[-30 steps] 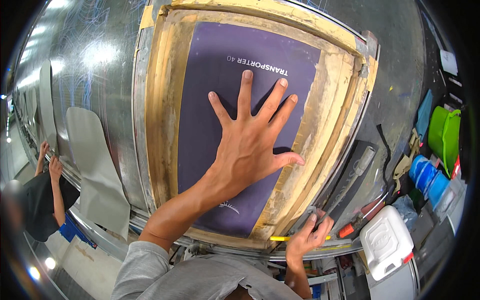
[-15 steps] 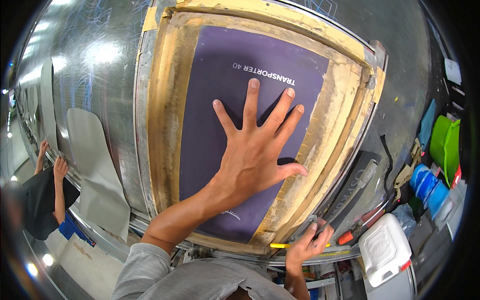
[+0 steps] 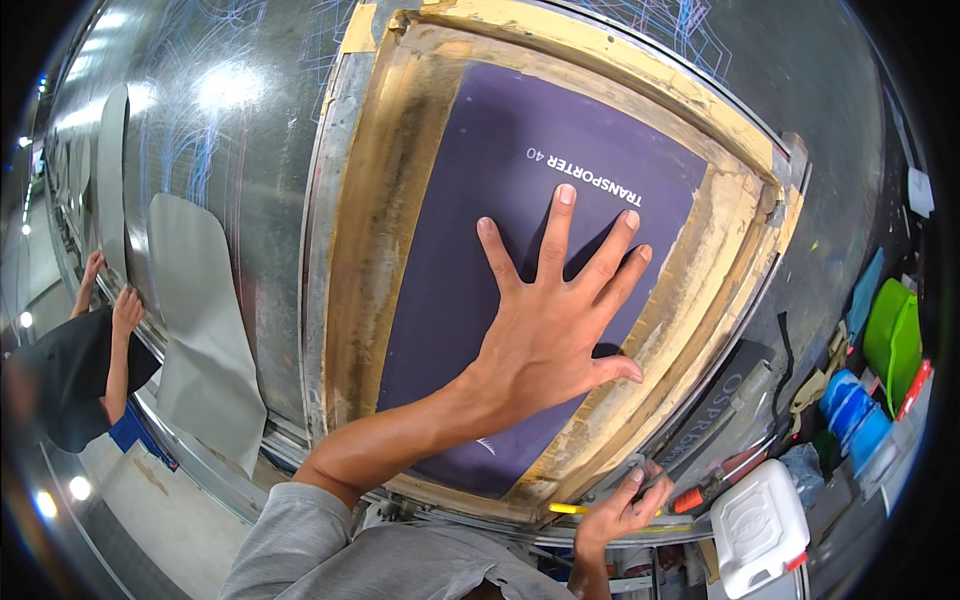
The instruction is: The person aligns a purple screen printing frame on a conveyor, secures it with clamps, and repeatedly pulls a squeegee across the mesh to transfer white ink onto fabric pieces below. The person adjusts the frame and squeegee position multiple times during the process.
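Observation:
A dark purple panel (image 3: 455,235) with white lettering lies inside a worn, yellowish rectangular frame (image 3: 362,230). My left hand (image 3: 548,335) rests palm down on the panel, fingers spread wide, thumb reaching to its right border. It grips nothing. Beside the frame's near right corner is my right hand (image 3: 628,505), its fingers curled together. A small greyish shape shows at those fingertips, but I cannot make out what they hold. A yellow stick-like piece (image 3: 568,508) pokes out just left of this hand.
Grey sheet pieces (image 3: 200,300) lie on the dark table (image 3: 265,130) at left, where another person's hands (image 3: 126,310) touch one. To the right are a white jug (image 3: 760,525), a red-handled tool (image 3: 690,500), blue tape rolls (image 3: 855,420) and a green bin (image 3: 890,335).
The whole view has shifted, so the frame and panel appear farther right and slightly lower. My left hand stays on the same part of the panel; my right hand keeps its curled pose.

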A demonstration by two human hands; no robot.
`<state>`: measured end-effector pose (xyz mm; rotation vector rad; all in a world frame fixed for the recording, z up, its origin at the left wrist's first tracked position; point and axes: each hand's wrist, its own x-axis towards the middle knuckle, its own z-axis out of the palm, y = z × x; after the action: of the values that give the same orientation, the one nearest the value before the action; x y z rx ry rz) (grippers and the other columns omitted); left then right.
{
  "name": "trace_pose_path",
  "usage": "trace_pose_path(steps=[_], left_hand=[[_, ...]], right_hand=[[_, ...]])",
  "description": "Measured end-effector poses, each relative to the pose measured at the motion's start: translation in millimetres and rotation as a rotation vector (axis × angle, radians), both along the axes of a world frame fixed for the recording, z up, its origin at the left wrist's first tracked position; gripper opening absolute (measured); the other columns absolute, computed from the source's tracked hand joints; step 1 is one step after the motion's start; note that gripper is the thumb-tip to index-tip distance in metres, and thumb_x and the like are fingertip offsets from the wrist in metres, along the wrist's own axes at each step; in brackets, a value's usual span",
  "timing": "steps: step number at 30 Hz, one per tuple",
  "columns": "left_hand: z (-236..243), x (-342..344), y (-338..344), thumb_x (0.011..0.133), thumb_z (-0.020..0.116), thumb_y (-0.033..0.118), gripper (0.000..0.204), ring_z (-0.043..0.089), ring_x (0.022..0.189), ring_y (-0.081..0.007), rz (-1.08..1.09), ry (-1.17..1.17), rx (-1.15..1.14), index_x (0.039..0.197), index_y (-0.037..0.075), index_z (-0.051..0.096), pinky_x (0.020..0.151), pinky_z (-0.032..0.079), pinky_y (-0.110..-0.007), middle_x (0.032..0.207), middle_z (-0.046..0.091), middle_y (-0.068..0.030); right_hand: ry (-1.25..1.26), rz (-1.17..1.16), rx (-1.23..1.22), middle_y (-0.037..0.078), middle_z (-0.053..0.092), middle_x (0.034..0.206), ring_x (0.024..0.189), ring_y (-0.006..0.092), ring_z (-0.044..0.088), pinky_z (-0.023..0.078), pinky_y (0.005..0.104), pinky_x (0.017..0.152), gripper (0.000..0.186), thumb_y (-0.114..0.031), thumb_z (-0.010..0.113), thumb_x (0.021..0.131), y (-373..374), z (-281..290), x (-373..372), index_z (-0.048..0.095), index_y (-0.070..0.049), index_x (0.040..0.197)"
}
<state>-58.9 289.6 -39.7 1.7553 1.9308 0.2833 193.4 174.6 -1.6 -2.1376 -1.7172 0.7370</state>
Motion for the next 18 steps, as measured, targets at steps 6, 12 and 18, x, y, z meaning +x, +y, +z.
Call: trace_pose_path(steps=[6,12,18], left_hand=[[-0.2,0.6,1.8,0.074,0.064,0.08,0.103,0.004,0.153,-0.055,-0.004,-0.027,-0.016,0.154,0.017,0.048,0.09,0.011,-0.095,0.17,0.023,-0.0071],[4.9,1.5,-1.7,0.071,0.068,0.078,0.105,0.004,0.153,-0.0552,-0.001,-0.024,-0.028,0.154,0.017,0.047,0.092,0.011,-0.095,0.17,0.023,-0.0063],[8.7,-32.0,-45.9,0.081,0.082,0.043,0.075,0.041,0.144,-0.0438,-0.014,-0.286,0.268,0.143,0.009,0.058,0.112,0.029,-0.073,0.153,0.052,-0.013]], right_hand=[[0.006,-0.015,-0.011,0.016,0.052,0.108,0.101,0.0284,0.053,0.044,0.0395,0.093,0.022,-0.009,0.052,0.105,0.8,0.6,-0.6,0.055,0.012,0.113],[-0.067,0.025,-0.006,0.018,0.054,0.107,0.1,0.0327,0.055,0.045,0.043,0.091,0.019,-0.004,0.054,0.102,-0.5,5.1,0.6,0.058,0.011,0.111],[-0.021,0.128,0.131,0.02,0.057,0.102,0.097,0.0371,0.058,0.047,0.0444,0.086,0.02,-0.002,0.058,0.098,-0.2,-0.7,0.9,0.064,0.008,0.113]])
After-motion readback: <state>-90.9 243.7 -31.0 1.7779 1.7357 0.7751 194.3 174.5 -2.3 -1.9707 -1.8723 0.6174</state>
